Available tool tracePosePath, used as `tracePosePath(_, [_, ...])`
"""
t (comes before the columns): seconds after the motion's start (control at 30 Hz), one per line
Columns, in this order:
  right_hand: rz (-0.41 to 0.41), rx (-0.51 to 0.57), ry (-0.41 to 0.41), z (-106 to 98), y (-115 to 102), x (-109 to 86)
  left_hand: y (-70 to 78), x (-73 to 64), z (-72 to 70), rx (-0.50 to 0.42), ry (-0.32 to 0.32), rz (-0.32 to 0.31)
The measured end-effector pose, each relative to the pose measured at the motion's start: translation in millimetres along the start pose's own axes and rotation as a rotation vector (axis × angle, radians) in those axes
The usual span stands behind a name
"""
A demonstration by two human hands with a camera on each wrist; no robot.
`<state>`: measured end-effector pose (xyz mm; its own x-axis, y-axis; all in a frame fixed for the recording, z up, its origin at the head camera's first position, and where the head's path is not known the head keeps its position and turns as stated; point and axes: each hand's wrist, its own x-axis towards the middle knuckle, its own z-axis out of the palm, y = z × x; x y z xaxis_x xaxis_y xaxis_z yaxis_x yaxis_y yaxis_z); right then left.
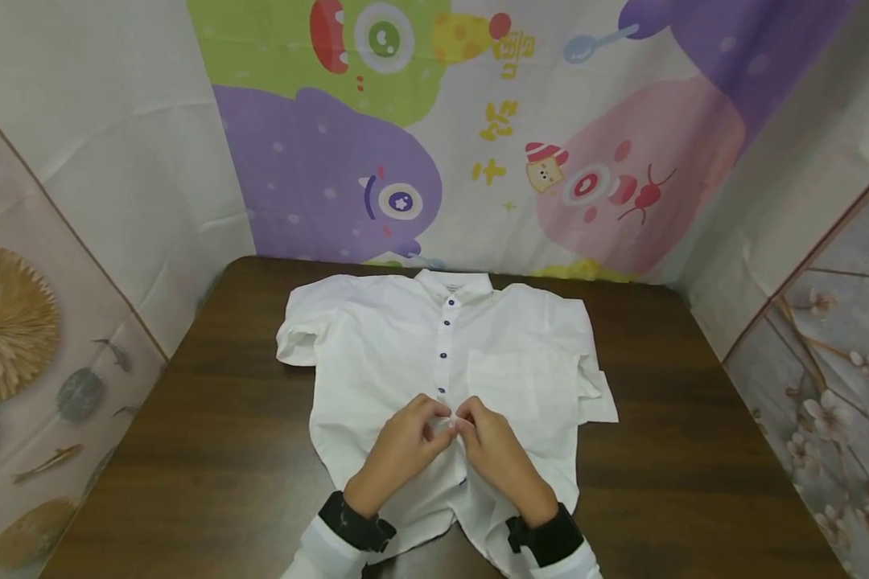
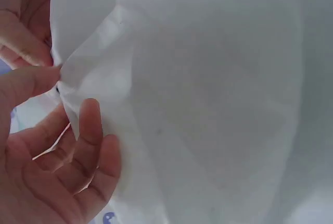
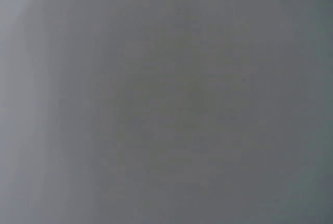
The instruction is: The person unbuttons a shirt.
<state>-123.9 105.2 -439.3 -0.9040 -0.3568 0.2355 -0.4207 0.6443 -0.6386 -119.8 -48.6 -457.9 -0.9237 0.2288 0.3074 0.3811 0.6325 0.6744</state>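
A white short-sleeved shirt (image 1: 384, 346) lies front up, its collar (image 1: 452, 283) toward the back. Dark blue buttons run down the placket, one of them a button (image 1: 443, 355) above the hands. Lower on the placket, my left hand (image 1: 405, 438) pinches one front edge between thumb and forefinger. Meeting it fingertip to fingertip, my right hand (image 1: 496, 446) pinches the cloth from the other side. In the left wrist view the left thumb presses the raised edge, with the other fingers behind and beside it. Pale blurred cloth fills the right wrist view.
The shirt is spread on a dark brown wooden table (image 1: 210, 450). Behind it hangs a cartoon-printed cloth (image 1: 478, 201), and patterned panels stand at left and right. Both wrists carry black straps, one a left strap (image 1: 355, 523).
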Motion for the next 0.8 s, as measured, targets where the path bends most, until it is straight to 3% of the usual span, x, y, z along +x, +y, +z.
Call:
tracePosePath(0.13, [-0.017,-0.009,0.031,0,1,1.8,-0.5,7.4,-3.0,-0.014,-0.034,0.008])
tracePosePath(0.5, [-0.017,-0.036,0.109,-4,4,12.9,3.0,21.6,-11.6,-0.054,0.032,0.055])
tracePosePath(0.8, [-0.010,0.003,0.129,-5,7,16.8,4.5,25.1,-14.5,-0.109,-0.001,0.089])
